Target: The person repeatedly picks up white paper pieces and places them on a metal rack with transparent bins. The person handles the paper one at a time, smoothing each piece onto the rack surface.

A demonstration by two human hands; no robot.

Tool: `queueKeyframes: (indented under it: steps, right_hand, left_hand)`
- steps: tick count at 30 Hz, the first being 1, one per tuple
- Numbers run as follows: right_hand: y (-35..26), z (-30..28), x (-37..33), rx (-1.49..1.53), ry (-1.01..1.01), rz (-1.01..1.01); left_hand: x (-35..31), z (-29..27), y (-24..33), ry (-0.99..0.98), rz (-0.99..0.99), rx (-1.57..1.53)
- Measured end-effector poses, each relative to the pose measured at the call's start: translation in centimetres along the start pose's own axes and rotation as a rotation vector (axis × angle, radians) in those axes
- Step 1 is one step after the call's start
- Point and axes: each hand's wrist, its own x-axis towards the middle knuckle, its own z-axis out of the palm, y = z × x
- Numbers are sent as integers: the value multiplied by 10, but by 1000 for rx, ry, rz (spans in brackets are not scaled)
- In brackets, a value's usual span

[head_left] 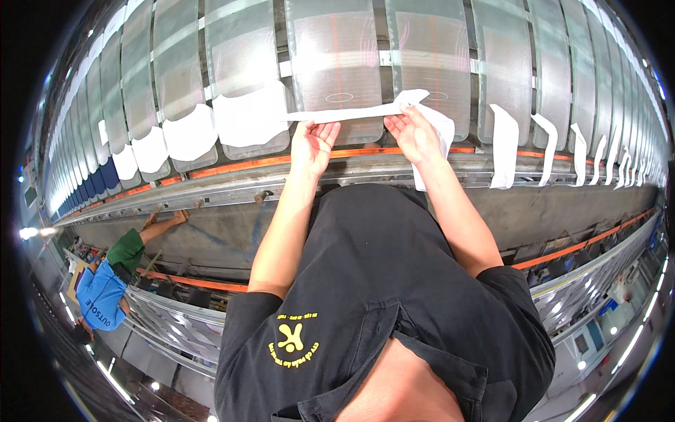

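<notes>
A white fabric piece [351, 112] stretches as a narrow, nearly level band between my two hands, above a grey translucent panel. My left hand [314, 146] grips its lower edge near the left end, palm turned up and fingertips partly hidden at the cloth. My right hand [415, 135] pinches the same fabric at its right end, where a loose flap stands up above the fingers. More white cloth hangs down behind my right wrist. Left of my left hand, another white cut piece [252, 116] lies flat on the neighbouring panel.
Grey panels [337, 53] run in a long row, with a metal rail and an orange strip [358, 151] along their near edge. White cut pieces [190, 133] lie on panels at left; folded white strips [505, 148] drape over those at right. A person in a blue shirt [103, 295] is at far left.
</notes>
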Motion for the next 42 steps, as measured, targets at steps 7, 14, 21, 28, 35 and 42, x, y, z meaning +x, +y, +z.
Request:
queueKeyframes:
  steps: [7,14,21,28,35,42]
  right_hand:
    - [-9,0,17,-24,28,33]
    - [-10,4,10,-8,19,-63]
    - [7,-1,-33,-186,71,-206]
    - [-4,7,8,-27,-30,-133]
    - [-134,189,20,-167,-530,-559]
    - [-188,270,40,-412,-450,-948]
  left_hand:
    - [2,0,14,19,-32,9]
    - [-19,16,9,67,72,51]
    - [-48,-24,-9,338,367,386]
    - [-25,25,34,146,383,145]
    - [-16,200,161,-474,790,319]
    - [45,266,207,-516,872,248]
